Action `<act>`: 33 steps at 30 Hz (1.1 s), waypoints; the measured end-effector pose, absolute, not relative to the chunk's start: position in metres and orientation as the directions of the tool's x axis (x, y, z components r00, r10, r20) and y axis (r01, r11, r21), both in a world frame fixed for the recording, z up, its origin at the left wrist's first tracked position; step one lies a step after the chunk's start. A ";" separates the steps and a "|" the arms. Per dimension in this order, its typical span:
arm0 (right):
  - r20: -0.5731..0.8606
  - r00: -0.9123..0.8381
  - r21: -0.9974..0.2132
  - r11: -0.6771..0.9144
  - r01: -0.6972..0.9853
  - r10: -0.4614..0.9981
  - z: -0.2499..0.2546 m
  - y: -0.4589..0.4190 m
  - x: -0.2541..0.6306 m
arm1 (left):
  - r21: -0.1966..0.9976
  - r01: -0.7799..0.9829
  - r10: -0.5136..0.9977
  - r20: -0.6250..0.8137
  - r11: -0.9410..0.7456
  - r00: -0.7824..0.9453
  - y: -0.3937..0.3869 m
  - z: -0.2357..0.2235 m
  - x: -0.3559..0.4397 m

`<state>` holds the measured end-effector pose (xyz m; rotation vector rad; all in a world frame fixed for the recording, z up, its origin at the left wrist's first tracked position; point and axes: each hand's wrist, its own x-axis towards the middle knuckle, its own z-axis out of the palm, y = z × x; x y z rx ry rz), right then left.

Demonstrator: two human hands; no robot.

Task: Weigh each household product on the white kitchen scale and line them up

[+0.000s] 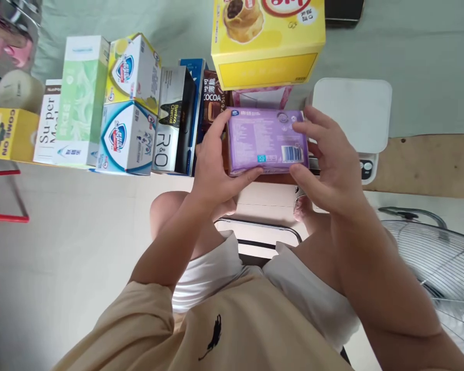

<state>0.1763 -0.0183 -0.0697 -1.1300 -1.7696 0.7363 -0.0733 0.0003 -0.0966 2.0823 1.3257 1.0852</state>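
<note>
A purple printed pack with a barcode on its lower right lies between my two hands, at the front edge of the table. My left hand holds its left end, fingers along the side and thumb at the near edge. On the other end is my right hand, with fingertips on the top right and the thumb by the barcode. Behind the pack stands a big yellow box picturing a filled pastry. A pink-and-white item shows partly between them. The brown cocoa package is just left of the pack.
A row of boxes runs leftward: a silver-black R&O box, stacked soap boxes, a green-white box, a Super Meal box and a yellow box. At right are a white kitchen scale and a floor fan.
</note>
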 end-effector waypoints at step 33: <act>0.510 -0.086 -0.706 0.474 0.526 0.856 -0.061 -0.026 0.179 | 0.393 0.613 0.498 0.867 -0.685 0.002 -0.022 -0.071 -0.007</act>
